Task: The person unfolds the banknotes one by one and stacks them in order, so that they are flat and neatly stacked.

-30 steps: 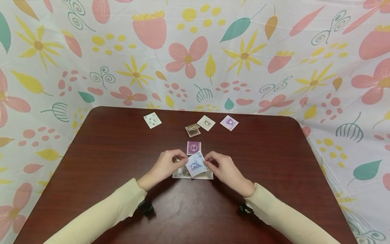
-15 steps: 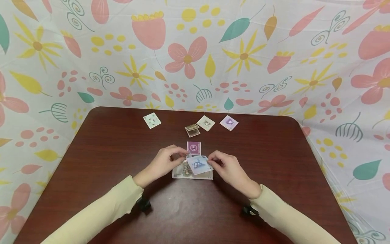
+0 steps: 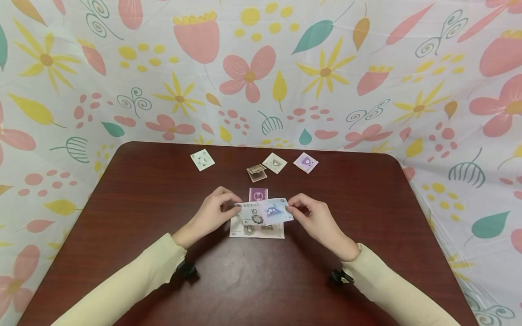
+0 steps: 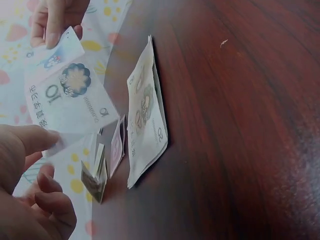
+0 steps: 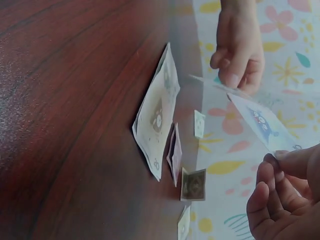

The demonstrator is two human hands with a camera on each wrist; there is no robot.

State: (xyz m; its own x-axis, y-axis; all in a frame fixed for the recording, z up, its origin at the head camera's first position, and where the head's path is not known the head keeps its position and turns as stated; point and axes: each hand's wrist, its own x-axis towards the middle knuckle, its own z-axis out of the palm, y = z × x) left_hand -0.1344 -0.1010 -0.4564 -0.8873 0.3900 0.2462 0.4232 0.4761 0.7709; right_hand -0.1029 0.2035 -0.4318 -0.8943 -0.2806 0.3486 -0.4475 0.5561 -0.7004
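Going L to R, head view. Logged green note [image 3: 202, 160] flat at back L of table [image 3: 253, 290], well apart from others. Next, L hand [image 3: 214, 210]: pinching L end of 10 note [image 3: 265, 212], thumb against fingers w/ no real gap; other fingers loosely curled per L wrist view.

Found 20 note [image 3: 261, 232] on table betw. hands, layered at edges — folded or stacked, can't tell. Found 10 note held up in air above it, not touching per wrist views. Read "10" on L half, blue figure on R half, crease betw.; slightly bent there per R wrist view, so not quite flat. Beyond, saw brown note [image 3: 256, 173], folded w/ one flap raised, and purple note [image 3: 258, 194], partly hidden behind 10 note. Then cream note [image 3: 275, 163] close by brown one (touching? can't tell), and violet note [image 3: 306, 163] a bit farther R.

Last, R hand [image 3: 311, 217]: pinching R end of 10 note at thumb and fingertip, rest curled.

Judge step in hand as opening out 10 note along its crease, apparently mostly done. Next move prob. calls for light, even pull at both ends to flatten bend — w/o tearing, and w/o brushing 20 note.
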